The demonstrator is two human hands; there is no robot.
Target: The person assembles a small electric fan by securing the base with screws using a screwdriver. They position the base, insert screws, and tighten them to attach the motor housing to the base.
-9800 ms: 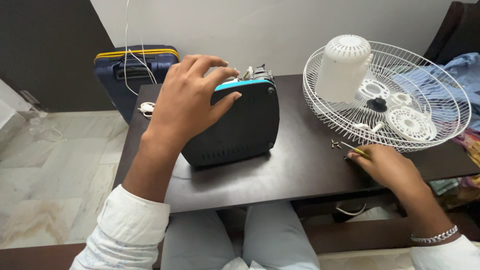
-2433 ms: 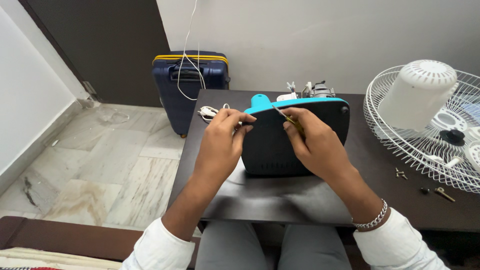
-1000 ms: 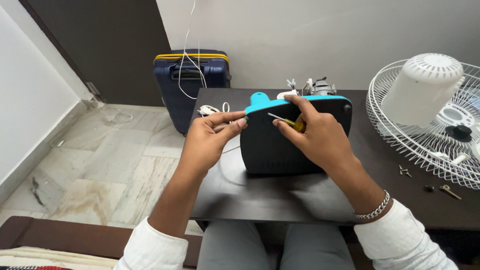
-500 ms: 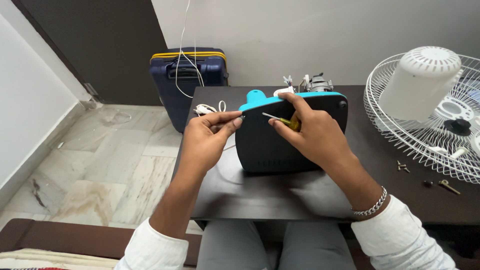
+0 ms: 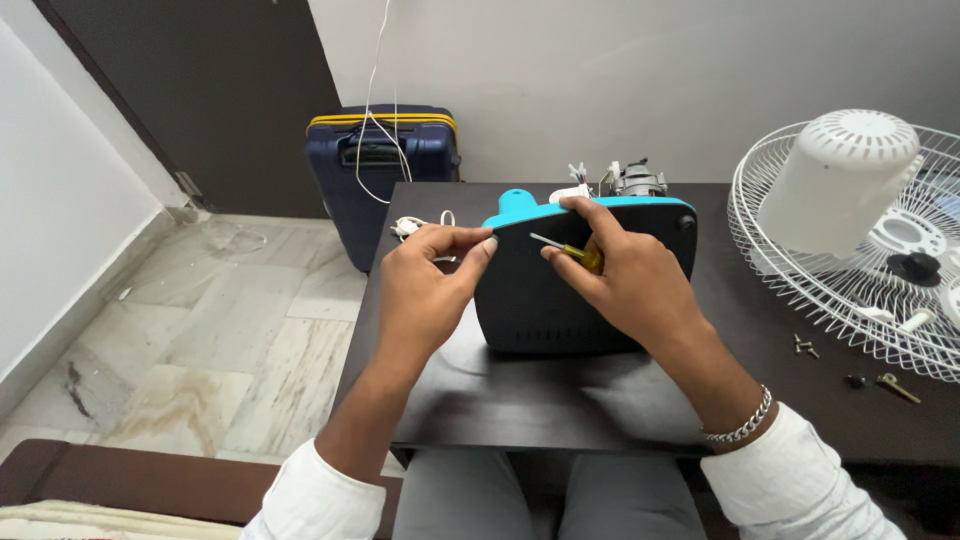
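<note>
On the dark desk (image 5: 560,400), my right hand (image 5: 620,285) grips one screwdriver (image 5: 562,250); my left hand's (image 5: 425,290) fingers (image 5: 470,245) pinch at one fan base (image 5: 585,275).

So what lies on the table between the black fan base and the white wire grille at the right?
In the head view, only bare dark table lies between fan base and grille.
</note>
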